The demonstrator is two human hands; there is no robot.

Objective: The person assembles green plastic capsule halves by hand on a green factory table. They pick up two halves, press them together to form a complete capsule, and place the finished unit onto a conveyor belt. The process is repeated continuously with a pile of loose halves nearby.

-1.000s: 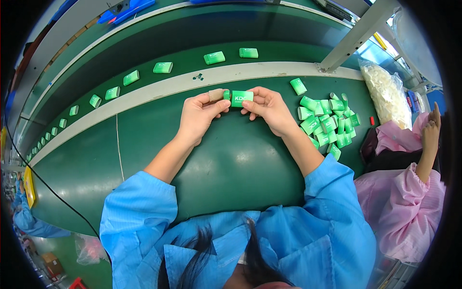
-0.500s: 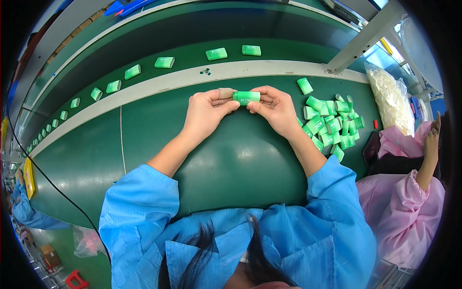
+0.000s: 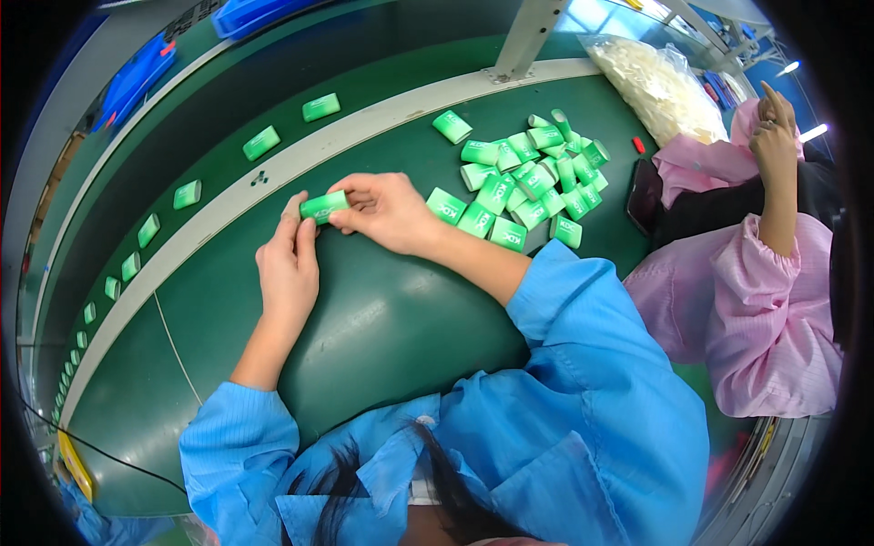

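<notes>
Between my two hands is a small green case (image 3: 322, 207) with white print, flat and oval in section. My left hand (image 3: 289, 273) pinches its left end between thumb and fingers. The thumb and fingertips of my right hand (image 3: 387, 211) close on the other end. The case is held over the green tabletop (image 3: 410, 309), close to the pale rail (image 3: 223, 182). To the right of my right hand lies a loose pile of similar green cases (image 3: 496, 193), some showing pale ends. One single case (image 3: 452, 126) lies apart, behind the pile.
Beyond the rail, a spaced row of green cases (image 3: 188, 194) curves away left. A clear bag of pale pieces (image 3: 660, 86) stands at the back right, near a small red piece (image 3: 638, 145). A person in pink sleeves (image 3: 774, 318) sits on the right. A metal post (image 3: 528, 41) rises behind.
The view has turned, so the pile and rail appear shifted left. Both hands still hold the case, now tilted and further left in the picture. The person's hand in pink has moved up.
</notes>
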